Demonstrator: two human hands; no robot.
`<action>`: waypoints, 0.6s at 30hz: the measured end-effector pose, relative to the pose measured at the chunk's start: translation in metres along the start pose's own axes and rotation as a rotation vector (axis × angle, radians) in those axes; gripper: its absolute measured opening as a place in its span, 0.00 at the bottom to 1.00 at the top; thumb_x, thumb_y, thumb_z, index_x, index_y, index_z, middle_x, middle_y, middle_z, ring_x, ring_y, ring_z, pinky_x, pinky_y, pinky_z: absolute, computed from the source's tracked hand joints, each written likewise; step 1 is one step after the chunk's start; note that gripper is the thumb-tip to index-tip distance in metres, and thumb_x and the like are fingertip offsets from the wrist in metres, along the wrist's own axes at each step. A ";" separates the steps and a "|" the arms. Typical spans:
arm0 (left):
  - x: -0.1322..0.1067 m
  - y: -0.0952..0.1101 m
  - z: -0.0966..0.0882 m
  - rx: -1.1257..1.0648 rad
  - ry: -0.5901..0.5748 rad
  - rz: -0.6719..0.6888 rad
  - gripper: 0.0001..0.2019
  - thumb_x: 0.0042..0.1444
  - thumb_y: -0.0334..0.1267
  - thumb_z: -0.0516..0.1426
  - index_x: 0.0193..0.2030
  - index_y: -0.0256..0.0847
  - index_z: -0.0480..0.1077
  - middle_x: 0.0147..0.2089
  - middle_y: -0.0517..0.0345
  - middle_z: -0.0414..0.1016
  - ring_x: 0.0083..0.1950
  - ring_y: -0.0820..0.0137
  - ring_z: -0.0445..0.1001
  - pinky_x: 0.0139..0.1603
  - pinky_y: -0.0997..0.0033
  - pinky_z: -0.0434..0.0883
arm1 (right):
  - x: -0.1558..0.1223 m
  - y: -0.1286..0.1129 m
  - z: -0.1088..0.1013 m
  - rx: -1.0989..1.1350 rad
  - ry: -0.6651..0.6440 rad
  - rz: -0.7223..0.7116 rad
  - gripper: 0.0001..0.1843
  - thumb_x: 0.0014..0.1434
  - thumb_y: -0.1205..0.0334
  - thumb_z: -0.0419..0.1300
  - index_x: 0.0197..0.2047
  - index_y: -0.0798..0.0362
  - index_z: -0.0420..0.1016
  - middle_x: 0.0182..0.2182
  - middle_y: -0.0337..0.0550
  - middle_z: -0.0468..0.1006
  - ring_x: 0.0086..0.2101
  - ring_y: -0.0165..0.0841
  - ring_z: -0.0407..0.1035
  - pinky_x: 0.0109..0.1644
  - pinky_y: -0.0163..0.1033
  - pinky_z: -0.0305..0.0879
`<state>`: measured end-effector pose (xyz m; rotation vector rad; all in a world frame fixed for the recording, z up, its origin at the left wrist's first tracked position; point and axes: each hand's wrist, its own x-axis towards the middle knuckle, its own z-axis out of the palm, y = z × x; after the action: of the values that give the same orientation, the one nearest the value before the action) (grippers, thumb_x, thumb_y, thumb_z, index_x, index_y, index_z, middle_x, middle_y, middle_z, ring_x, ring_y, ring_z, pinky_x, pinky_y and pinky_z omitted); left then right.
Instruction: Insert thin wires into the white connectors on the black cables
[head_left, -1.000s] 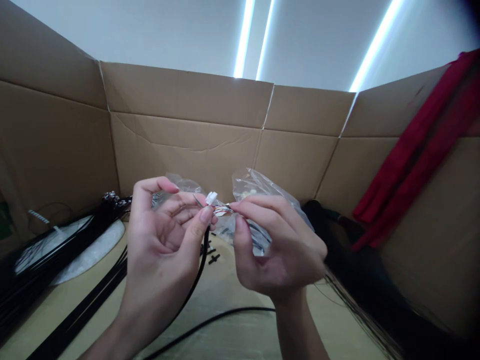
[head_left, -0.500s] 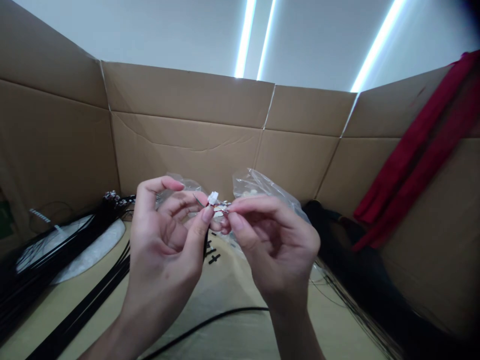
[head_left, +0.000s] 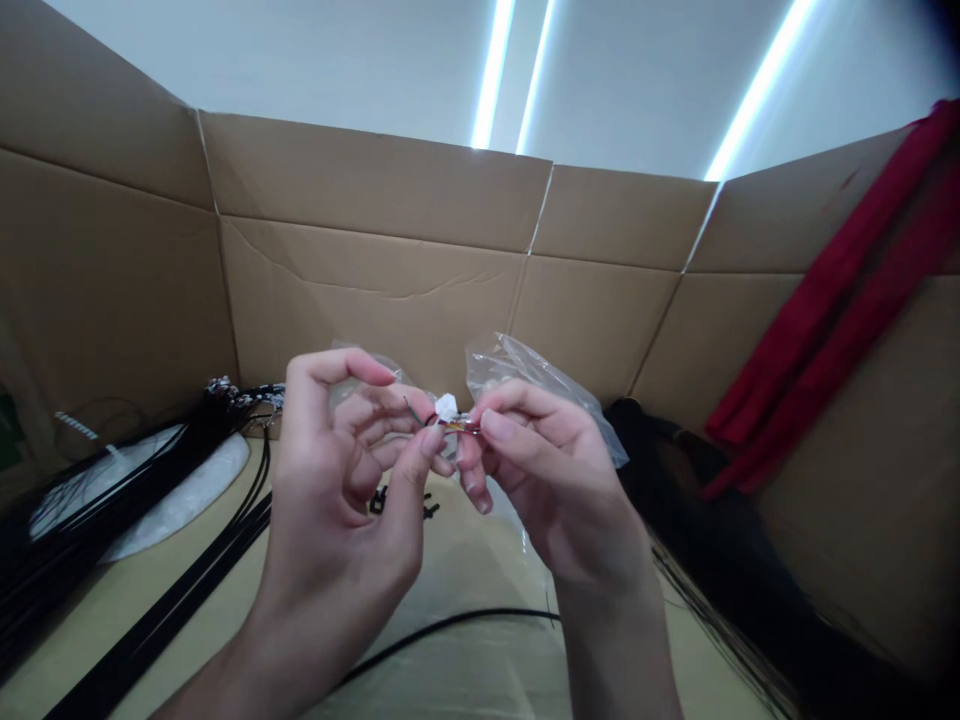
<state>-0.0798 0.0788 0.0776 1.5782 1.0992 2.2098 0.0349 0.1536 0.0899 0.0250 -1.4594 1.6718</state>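
Observation:
My left hand [head_left: 345, 510] pinches the end of a cable between thumb and index finger; its other fingers are loosely curled behind. A small white plastic connector [head_left: 446, 407] sits just above that thumb tip. Thin coloured wires [head_left: 459, 427], reddish and yellowish, stretch from there to my right hand [head_left: 577, 480]. The right thumb and index finger close on the wire ends, with a fingertip hanging below. Blur and the fingers hide how the wires meet the connector.
Black cables [head_left: 142, 490] lie bundled at left over a pale round sheet [head_left: 225, 465]. A black cable [head_left: 450, 625] curves across the table. Small black pieces [head_left: 427, 507] lie behind my hands, near a clear plastic bag [head_left: 540, 365]. Cardboard walls [head_left: 375, 180] surround the table; red cloth [head_left: 817, 320] hangs right.
Both hands have shifted slightly right, with the connector and wires between them. The right hand has turned, its thumb now higher, and a lower finger has dropped downward.

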 end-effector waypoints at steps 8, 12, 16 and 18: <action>-0.003 -0.002 -0.004 0.104 -0.095 0.059 0.14 0.59 0.29 0.60 0.43 0.48 0.59 0.37 0.65 0.75 0.39 0.77 0.81 0.43 0.86 0.78 | 0.000 -0.011 -0.017 -0.095 -0.034 0.130 0.07 0.52 0.66 0.70 0.29 0.59 0.77 0.23 0.39 0.79 0.21 0.23 0.72 0.23 0.25 0.69; -0.002 -0.003 -0.010 0.160 -0.186 0.081 0.12 0.60 0.31 0.58 0.44 0.50 0.59 0.37 0.63 0.74 0.40 0.74 0.80 0.39 0.83 0.79 | -0.001 -0.013 -0.026 -0.176 -0.103 0.159 0.07 0.50 0.66 0.71 0.28 0.59 0.78 0.24 0.40 0.79 0.23 0.24 0.72 0.24 0.26 0.69; -0.001 -0.002 -0.015 0.181 -0.243 0.111 0.12 0.61 0.31 0.57 0.45 0.51 0.59 0.38 0.62 0.74 0.39 0.71 0.80 0.37 0.77 0.79 | -0.001 -0.015 -0.030 -0.189 -0.149 0.199 0.08 0.51 0.65 0.71 0.28 0.59 0.78 0.23 0.40 0.78 0.22 0.23 0.71 0.23 0.25 0.68; -0.001 -0.001 -0.015 0.158 -0.260 0.104 0.13 0.60 0.31 0.58 0.45 0.52 0.59 0.37 0.63 0.75 0.39 0.71 0.80 0.38 0.77 0.79 | 0.000 -0.015 -0.030 -0.188 -0.152 0.200 0.08 0.50 0.65 0.71 0.28 0.59 0.78 0.23 0.40 0.78 0.22 0.23 0.70 0.23 0.26 0.69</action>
<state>-0.0930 0.0719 0.0739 1.9640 1.1603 1.9454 0.0599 0.1760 0.0926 -0.1031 -1.7782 1.7134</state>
